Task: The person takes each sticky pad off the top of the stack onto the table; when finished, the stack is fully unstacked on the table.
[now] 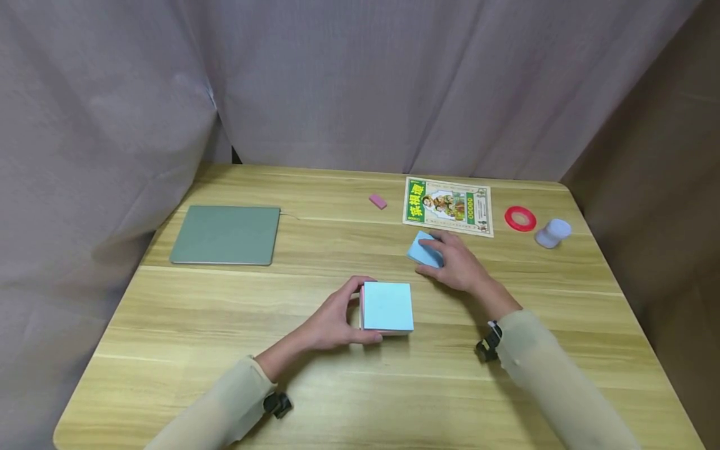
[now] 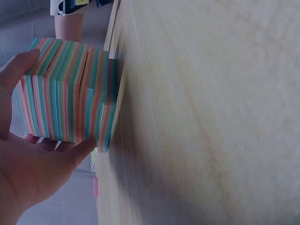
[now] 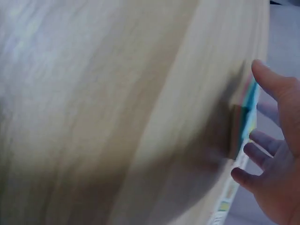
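Note:
My left hand (image 1: 332, 317) grips a thick stack of sticky notes (image 1: 388, 306), thumb along the near side and fingers on the far side. The stack's top sheet is light blue. Its sides show pink, blue, green and orange layers of several pads in the left wrist view, and the lowest pad (image 2: 108, 119) juts out a little. Farther right, my right hand (image 1: 457, 262) is spread over a smaller sticky note pad (image 1: 423, 250) that lies on the table, blue on top. The right wrist view shows that pad (image 3: 240, 126) below loosely spread fingers.
A grey-green notebook (image 1: 226, 235) lies at the left. Toward the back are a pink eraser (image 1: 378, 200) and a printed card (image 1: 448, 206). A red tape roll (image 1: 520, 219) and a white hourglass-shaped object (image 1: 553, 233) stand at the right. Grey curtains (image 1: 337, 87) surround the wooden table (image 1: 169, 337).

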Available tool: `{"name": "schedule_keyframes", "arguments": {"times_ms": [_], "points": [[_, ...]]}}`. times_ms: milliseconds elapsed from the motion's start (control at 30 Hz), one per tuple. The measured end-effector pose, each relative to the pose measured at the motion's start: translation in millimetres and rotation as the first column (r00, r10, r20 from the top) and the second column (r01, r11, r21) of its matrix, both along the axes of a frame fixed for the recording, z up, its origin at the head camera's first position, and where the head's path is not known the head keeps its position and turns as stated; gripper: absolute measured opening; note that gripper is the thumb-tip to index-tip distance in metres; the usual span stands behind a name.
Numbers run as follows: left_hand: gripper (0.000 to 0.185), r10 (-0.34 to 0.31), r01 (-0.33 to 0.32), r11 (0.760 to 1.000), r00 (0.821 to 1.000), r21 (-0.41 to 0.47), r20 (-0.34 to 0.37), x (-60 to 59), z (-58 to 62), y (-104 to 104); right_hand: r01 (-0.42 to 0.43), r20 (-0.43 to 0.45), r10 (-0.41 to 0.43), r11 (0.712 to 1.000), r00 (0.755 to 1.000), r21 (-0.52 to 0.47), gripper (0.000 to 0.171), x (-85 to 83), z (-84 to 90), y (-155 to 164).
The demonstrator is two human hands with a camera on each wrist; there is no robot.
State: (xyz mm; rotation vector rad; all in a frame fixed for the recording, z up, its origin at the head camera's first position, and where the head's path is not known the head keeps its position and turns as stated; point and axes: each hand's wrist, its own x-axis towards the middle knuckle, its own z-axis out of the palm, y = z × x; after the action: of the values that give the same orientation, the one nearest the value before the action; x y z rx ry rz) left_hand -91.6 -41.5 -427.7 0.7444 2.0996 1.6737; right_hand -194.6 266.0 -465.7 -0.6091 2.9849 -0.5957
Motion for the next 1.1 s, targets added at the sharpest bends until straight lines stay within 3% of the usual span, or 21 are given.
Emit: {"name": "schedule_keyframes", "arguments": {"times_ms": [100,200,333,467,700,967,1100], "points": [[0.084,-0.003,0.003,1.000,1.000,-0.011,-0.011,-3.8,-14.1,1,-0.010,-0.008,0.009,1.000,1.000,-0.027,0.065,6.2,11.5,-5],[0.086,-0.005,0.005,1.000,1.000,-0.017,-0.013,-8.0,-30.3,1,-0.034,0.013,0.035,0.995,0.999,-0.097,0.061,18.9,33.8,-17],[0.089,-0.014,0.014,1.000,1.000,-0.025,-0.002,-9.3,-33.4,-1,-0.127,0.068,0.144,0.970,0.987,-0.205,0.057,43.9,68.1,-37],[0.089,-0.022,0.022,0.999,1.000,-0.034,-0.020,-9.4,-33.7,-2,-0.250,0.107,0.277,0.944,0.955,-0.216,0.065,71.8,87.2,-57],[0.085,-0.034,0.033,0.999,0.998,-0.021,-0.055,-10.6,-34.3,-1,-0.408,0.069,0.414,0.909,0.908,-0.080,0.081,100.5,86.3,-81],[0.082,-0.034,0.033,0.999,0.997,-0.012,-0.067,-10.3,-34.4,-1,-0.405,0.012,0.404,0.914,0.915,0.027,0.074,102.8,80.2,-85],[0.083,-0.037,0.035,0.999,0.997,-0.022,-0.065,-10.6,-34.7,-1,-0.405,-0.004,0.405,0.914,0.914,0.028,0.074,102.8,81.6,-84]]}}
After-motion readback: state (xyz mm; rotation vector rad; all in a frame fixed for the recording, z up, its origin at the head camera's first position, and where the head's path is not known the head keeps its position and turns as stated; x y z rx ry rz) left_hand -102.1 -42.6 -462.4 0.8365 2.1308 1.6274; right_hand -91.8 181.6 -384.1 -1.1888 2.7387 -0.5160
